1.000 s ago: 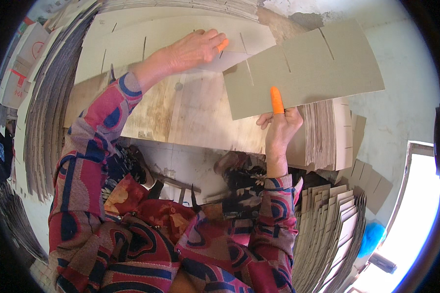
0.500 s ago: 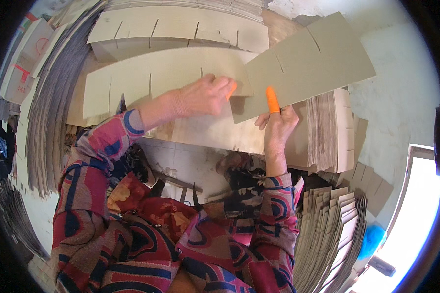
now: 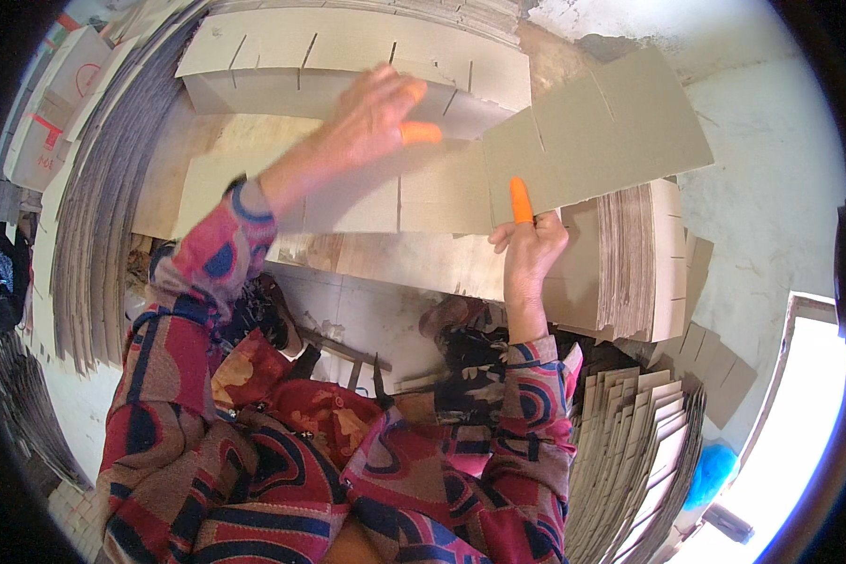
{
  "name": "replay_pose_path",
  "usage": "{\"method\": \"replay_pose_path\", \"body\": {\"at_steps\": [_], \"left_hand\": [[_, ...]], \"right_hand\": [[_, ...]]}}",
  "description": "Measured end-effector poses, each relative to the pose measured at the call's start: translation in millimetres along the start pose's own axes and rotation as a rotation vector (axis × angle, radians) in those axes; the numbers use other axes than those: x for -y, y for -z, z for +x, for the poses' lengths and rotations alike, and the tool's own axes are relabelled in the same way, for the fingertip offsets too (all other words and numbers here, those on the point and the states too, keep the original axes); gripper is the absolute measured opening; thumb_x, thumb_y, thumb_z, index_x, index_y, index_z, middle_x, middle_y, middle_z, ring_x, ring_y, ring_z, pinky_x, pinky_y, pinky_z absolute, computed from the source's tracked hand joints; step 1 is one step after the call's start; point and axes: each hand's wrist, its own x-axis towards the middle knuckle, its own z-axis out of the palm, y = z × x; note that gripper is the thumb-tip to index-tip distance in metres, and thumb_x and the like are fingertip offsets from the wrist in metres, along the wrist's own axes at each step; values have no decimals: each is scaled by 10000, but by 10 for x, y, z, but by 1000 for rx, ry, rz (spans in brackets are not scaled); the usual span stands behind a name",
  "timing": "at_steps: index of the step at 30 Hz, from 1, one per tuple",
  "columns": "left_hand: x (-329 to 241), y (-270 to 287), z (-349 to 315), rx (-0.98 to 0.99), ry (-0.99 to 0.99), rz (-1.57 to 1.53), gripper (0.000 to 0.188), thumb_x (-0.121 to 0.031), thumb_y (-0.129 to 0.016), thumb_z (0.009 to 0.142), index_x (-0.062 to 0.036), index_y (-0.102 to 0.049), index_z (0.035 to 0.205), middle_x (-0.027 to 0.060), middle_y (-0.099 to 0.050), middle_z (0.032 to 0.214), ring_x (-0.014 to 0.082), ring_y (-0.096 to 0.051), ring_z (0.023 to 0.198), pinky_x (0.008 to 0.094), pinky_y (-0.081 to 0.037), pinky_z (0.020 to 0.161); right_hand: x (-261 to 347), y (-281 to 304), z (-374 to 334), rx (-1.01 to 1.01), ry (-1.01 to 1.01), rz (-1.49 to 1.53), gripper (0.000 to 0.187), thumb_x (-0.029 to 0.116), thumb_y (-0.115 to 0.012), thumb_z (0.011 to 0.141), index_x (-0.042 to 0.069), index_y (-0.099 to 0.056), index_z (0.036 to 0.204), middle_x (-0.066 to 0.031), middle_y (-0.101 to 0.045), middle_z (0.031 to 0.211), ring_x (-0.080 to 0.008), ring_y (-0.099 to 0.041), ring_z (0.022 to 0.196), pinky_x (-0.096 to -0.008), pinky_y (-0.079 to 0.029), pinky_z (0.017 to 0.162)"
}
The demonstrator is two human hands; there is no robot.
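Observation:
My right hand grips the near edge of a grey slotted cardboard sheet, its thumb in an orange finger cot lying on top. The sheet tilts up to the right, and its left end meets a paler slotted cardboard strip lying on the wooden board. My left hand hovers above that strip, slightly blurred, with two orange-covered digits spread and nothing between them. Just beyond it is a pile of slotted cardboard strips. My left forearm hides part of the strip on the board.
A tall stack of cardboard sheets stands on the left, beside a white box with red marks. More cardboard is stacked at the right, and upright sheets stand lower right. A blue bag lies by the bright doorway.
My left hand has let go of the pale strip and moved up and left toward the far pile. The strip has dropped nearer to me. My right hand keeps its hold on the grey sheet.

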Motion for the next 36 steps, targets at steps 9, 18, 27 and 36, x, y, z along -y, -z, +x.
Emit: {"method": "replay_pose_path", "body": {"at_steps": [9, 18, 27, 36], "left_hand": [[588, -355, 340, 254, 6, 474, 344, -188, -643, 807, 1, -574, 1086, 64, -589, 1033, 224, -526, 960, 365, -454, 789], [411, -273, 103, 18, -231, 404, 425, -136, -639, 791, 11, -541, 1178, 80, -581, 1112, 221, -520, 954, 356, -451, 747], [182, -551, 343, 173, -228, 472, 497, -125, -596, 753, 12, -503, 1222, 57, -580, 1065, 193, -509, 984, 342, -432, 794], [80, -538, 473, 60, -321, 409, 395, -105, -579, 743, 20, -566, 1117, 44, -571, 941, 174, -537, 928, 305, -474, 742]], "right_hand": [[-80, -71, -9, 94, 3, -37, 96, -105, -458, 759, -66, -531, 711, -120, -566, 473, -123, -528, 370, -267, -423, 347], [-42, -107, -46, 86, 0, -16, 90, -114, -476, 740, -66, -536, 694, -121, -571, 480, -130, -540, 382, -267, -434, 356], [-11, -165, -33, 99, 1, -66, 82, -105, -498, 696, -93, -570, 733, -125, -574, 480, -139, -541, 378, -282, -438, 353], [-60, -153, -33, 89, -2, -48, 77, -108, -479, 699, -63, -504, 641, -148, -561, 465, -160, -559, 377, -297, -445, 339]]}}
